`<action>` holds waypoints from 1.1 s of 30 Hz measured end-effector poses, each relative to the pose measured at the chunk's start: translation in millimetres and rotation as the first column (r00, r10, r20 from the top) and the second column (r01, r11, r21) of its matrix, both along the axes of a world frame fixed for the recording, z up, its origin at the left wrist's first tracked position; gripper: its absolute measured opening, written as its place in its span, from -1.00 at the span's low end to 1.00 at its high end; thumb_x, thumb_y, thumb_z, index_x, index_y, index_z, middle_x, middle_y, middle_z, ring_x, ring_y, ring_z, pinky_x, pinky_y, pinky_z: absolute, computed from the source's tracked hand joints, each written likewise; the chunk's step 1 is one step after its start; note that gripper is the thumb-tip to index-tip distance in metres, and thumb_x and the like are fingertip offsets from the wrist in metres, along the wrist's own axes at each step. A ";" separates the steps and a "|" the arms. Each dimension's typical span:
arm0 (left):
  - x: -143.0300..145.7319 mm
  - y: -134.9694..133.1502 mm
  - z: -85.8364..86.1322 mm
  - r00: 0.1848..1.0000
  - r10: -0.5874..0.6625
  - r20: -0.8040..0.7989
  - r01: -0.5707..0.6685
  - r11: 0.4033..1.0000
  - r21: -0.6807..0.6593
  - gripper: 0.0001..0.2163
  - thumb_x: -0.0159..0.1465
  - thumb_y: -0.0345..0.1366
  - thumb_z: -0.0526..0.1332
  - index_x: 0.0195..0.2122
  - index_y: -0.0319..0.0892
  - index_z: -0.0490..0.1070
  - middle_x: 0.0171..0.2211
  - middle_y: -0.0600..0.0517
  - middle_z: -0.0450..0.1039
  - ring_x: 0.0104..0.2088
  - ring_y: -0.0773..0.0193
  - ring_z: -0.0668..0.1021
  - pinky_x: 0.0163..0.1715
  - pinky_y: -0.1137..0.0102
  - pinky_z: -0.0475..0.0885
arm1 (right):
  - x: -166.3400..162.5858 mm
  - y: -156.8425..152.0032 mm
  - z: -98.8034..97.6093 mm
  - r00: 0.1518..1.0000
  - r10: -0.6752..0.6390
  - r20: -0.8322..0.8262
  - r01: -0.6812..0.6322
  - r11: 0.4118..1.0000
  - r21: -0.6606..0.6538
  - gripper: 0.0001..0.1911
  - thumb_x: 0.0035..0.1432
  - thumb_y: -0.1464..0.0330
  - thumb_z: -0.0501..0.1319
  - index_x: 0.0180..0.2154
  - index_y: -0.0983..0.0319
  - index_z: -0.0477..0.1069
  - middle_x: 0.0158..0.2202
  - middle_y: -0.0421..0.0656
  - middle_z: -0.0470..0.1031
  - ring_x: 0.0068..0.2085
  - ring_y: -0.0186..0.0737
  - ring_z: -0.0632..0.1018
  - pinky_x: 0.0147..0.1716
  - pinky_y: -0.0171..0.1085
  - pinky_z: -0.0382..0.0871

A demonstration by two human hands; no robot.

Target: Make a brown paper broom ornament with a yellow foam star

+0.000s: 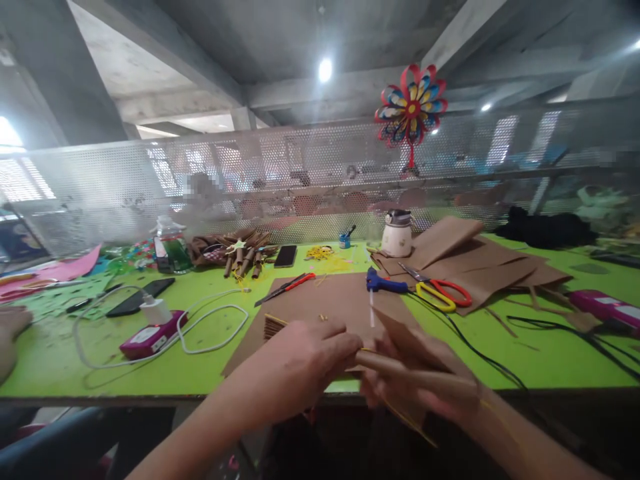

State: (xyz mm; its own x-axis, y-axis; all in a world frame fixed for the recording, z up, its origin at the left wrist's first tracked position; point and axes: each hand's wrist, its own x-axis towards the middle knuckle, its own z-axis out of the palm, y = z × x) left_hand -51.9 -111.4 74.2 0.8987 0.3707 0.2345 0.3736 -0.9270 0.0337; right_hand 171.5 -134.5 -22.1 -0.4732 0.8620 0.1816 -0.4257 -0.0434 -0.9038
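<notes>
My right hand (pixel 440 380) is wrapped round a brown paper roll (pixel 415 372), with a loose flap of brown paper rising above it. The fingers of my left hand (pixel 310 357) are pinched at the roll's left end, where a bit of yellow string shows. More yellow string (pixel 413 425) hangs below my right hand. Under both hands lies a brown paper sheet (pixel 330 297). A blue glue gun (pixel 385 283) rests on its right side, and a red-handled craft knife (pixel 285 289) lies at its upper left. Part of a ridged brown paper stack (pixel 273 325) shows behind my left wrist.
Yellow-and-red scissors (pixel 440 293) lie beside brown paper sheets (pixel 500 267) at right. A black cable (pixel 480 353) crosses the green table (pixel 210 373). Left are a purple power socket (pixel 153 337) with a white cable, phones, and another person's hand (pixel 13 327). A cup (pixel 397 237) stands behind.
</notes>
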 end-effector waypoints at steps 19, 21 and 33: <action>-3.5 121.5 -45.9 0.977 0.175 -0.121 -0.195 0.962 -0.189 -0.84 0.18 -0.31 0.12 -0.49 -0.20 0.42 -0.55 0.07 0.39 -0.54 0.36 0.34 -0.54 0.46 0.10 | 99.0 4.9 20.5 0.788 -0.576 0.218 0.615 0.760 -0.212 -0.87 0.09 0.40 0.23 -0.26 0.20 0.51 -0.38 -0.15 0.58 -0.50 -0.29 0.53 -0.70 -0.41 0.31; -7.0 128.0 -54.3 0.968 0.210 -0.138 -0.234 0.955 -0.181 -0.83 0.18 -0.30 0.10 -0.48 -0.19 0.44 -0.52 0.05 0.42 -0.51 0.34 0.36 -0.52 0.45 0.10 | 110.1 12.3 21.9 0.748 -0.626 0.221 0.663 0.724 -0.190 -0.86 0.08 0.43 0.23 -0.27 0.18 0.50 -0.36 -0.17 0.59 -0.50 -0.29 0.54 -0.73 -0.42 0.30; -16.3 119.4 -70.3 0.940 0.314 -0.131 -0.323 0.945 -0.054 -0.78 0.25 -0.22 0.05 -0.42 -0.12 0.44 -0.47 0.01 0.39 -0.50 0.27 0.38 -0.52 0.38 0.10 | 107.7 42.3 27.3 0.706 -0.688 0.166 0.707 0.696 -0.123 -0.87 0.05 0.41 0.25 -0.30 0.22 0.53 -0.32 -0.18 0.58 -0.49 -0.39 0.50 -0.73 -0.49 0.26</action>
